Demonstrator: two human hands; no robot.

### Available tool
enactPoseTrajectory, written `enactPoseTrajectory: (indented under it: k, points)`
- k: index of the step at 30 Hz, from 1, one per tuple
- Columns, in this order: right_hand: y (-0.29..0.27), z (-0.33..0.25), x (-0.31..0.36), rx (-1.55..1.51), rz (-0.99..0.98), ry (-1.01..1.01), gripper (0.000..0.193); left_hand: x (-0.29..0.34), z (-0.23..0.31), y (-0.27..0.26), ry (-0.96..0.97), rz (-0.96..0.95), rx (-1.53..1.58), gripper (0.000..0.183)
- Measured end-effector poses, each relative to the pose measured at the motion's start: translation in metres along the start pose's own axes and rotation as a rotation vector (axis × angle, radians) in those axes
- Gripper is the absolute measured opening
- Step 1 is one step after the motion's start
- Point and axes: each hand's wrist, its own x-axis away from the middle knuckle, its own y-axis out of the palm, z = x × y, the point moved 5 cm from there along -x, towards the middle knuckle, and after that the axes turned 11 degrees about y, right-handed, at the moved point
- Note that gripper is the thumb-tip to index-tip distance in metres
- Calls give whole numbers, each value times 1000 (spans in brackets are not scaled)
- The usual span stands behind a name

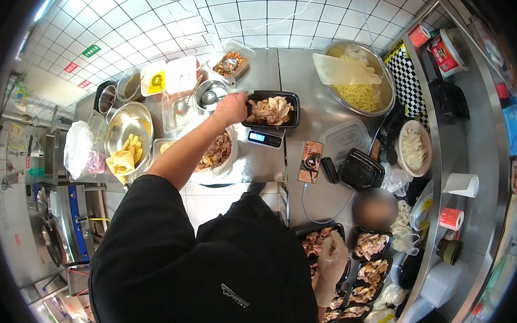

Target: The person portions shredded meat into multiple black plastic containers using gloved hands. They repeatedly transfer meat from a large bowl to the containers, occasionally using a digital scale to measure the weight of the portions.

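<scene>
My bare left hand [233, 108] reaches across the steel counter, its fingers closed on the left rim of a black plastic tray [272, 110] with pieces of cooked meat in it. This tray sits on a small digital scale [265, 139]. Just nearer stands a white tub of mixed meat [217, 152], partly behind my forearm. At the lower right my right hand [332, 254], in a clear plastic glove, is over several black trays of meat [316, 240]. The glove and angle hide how its fingers are set. Another filled meat tray [370, 244] lies just beside it.
Noodles fill a large steel bowl [357, 95] at back right, a clear glove over it. A phone [310, 162] with a cable lies near an upturned black tray [361, 169]. Left stand a steel bowl with yellow gloves [130, 139] and sauce containers [153, 78]. A steel shelf [474, 150] borders the right.
</scene>
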Motion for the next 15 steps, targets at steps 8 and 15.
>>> enactPoseTrajectory:
  k: [8, 15]
  points:
    - [-6, 5, 5, 26, -2, 1, 27, -26, -7, 6, 8, 131, 43, 42]
    - [8, 4, 5, 46, -22, -25, 28, 10, -37, 23, -96, 30, 72, 47]
